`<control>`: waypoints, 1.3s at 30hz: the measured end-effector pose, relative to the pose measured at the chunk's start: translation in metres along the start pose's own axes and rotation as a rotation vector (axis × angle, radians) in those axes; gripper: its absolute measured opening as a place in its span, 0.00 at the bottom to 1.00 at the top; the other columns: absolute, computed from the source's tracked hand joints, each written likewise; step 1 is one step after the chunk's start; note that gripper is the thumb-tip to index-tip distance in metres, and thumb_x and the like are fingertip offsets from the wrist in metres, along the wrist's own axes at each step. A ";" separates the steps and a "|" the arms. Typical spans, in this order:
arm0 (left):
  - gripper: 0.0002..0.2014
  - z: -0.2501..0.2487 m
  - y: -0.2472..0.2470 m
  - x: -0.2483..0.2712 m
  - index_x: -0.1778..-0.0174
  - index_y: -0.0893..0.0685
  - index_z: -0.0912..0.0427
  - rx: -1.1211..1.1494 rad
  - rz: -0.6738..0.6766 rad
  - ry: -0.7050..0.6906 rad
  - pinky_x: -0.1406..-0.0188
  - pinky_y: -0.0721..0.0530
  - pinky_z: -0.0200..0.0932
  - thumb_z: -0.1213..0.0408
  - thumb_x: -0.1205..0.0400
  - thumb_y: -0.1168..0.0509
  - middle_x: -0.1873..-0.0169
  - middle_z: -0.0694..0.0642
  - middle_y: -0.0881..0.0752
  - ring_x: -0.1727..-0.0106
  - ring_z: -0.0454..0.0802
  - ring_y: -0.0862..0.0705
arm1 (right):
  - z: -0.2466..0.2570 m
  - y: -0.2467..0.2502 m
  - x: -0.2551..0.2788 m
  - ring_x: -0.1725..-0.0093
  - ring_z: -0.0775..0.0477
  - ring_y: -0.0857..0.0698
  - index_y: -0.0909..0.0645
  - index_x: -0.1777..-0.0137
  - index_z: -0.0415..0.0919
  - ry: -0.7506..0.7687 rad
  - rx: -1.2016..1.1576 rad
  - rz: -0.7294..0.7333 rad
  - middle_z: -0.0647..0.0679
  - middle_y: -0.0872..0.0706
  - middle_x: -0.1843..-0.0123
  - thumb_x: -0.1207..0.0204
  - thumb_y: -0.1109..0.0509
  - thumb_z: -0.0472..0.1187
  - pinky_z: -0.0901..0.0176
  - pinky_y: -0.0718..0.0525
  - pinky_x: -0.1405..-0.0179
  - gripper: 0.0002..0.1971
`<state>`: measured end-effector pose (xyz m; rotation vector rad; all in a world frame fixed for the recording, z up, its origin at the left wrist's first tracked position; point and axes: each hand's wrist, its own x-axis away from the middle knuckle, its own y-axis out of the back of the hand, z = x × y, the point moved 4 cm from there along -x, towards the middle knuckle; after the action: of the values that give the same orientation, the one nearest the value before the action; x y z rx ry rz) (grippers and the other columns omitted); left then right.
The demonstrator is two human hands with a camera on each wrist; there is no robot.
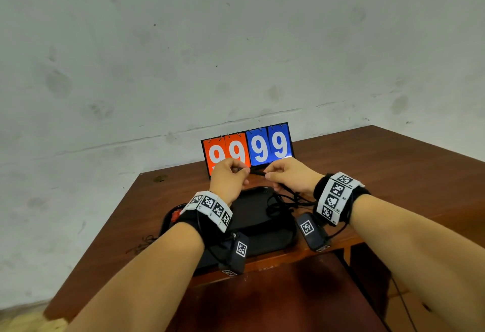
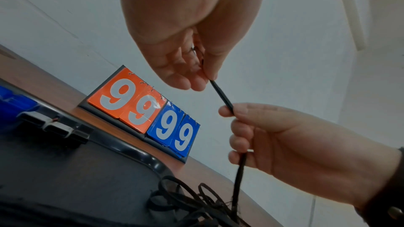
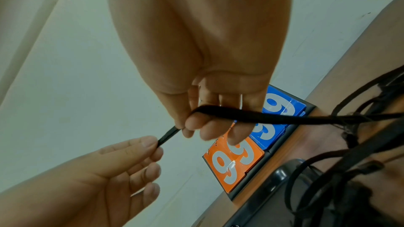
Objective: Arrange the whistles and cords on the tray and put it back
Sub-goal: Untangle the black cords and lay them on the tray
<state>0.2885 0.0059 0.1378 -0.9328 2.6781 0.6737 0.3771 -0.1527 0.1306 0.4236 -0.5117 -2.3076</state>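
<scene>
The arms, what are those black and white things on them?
Both forearms are bare, with no sleeves. Each wrist wears a black band wrapped in white squares printed with black checker-like codes. A small black box carrying the same kind of code hangs under each wrist, with a thin black cable looping from it. The left hand and right hand wear no gloves.

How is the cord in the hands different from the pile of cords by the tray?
The held cord is pulled straight between the left hand and right hand; the pile of cords lies tangled in loops. The held cord is up in the air; the pile rests at the tray edge. Both are black.
</scene>
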 end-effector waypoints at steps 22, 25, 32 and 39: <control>0.01 0.037 0.057 -0.020 0.53 0.16 0.58 0.044 -0.320 0.150 0.70 0.18 0.42 0.67 0.18 0.32 0.56 0.58 0.11 0.73 0.45 0.15 | -0.041 0.089 0.003 0.64 0.54 0.15 0.10 0.51 0.39 -0.030 0.360 -0.407 0.46 0.09 0.58 0.21 0.29 0.38 0.63 0.22 0.56 0.06; 0.02 0.038 0.054 -0.021 0.52 0.16 0.59 0.045 -0.331 0.155 0.70 0.18 0.42 0.68 0.18 0.32 0.56 0.59 0.11 0.74 0.46 0.16 | -0.049 0.098 0.009 0.61 0.52 0.14 0.10 0.52 0.40 -0.059 0.387 -0.443 0.47 0.09 0.58 0.21 0.30 0.38 0.63 0.21 0.56 0.06; 0.01 0.038 0.049 -0.021 0.52 0.16 0.58 -0.003 -0.324 0.136 0.69 0.19 0.41 0.67 0.17 0.33 0.57 0.54 0.13 0.71 0.48 0.14 | -0.068 0.117 0.019 0.54 0.46 0.14 0.13 0.61 0.47 -0.211 0.399 -0.560 0.49 0.12 0.61 0.21 0.29 0.42 0.58 0.18 0.51 0.07; 0.02 0.040 0.064 -0.020 0.54 0.17 0.57 -0.019 -0.361 0.127 0.67 0.19 0.41 0.67 0.17 0.34 0.60 0.50 0.15 0.70 0.50 0.13 | -0.077 0.113 0.021 0.54 0.46 0.15 0.14 0.60 0.47 -0.294 0.380 -0.548 0.45 0.10 0.52 0.20 0.32 0.39 0.58 0.20 0.52 0.09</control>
<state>0.2655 0.0807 0.1322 -1.4598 2.5078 0.5749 0.4625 -0.2600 0.1142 0.4455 -1.1039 -2.8234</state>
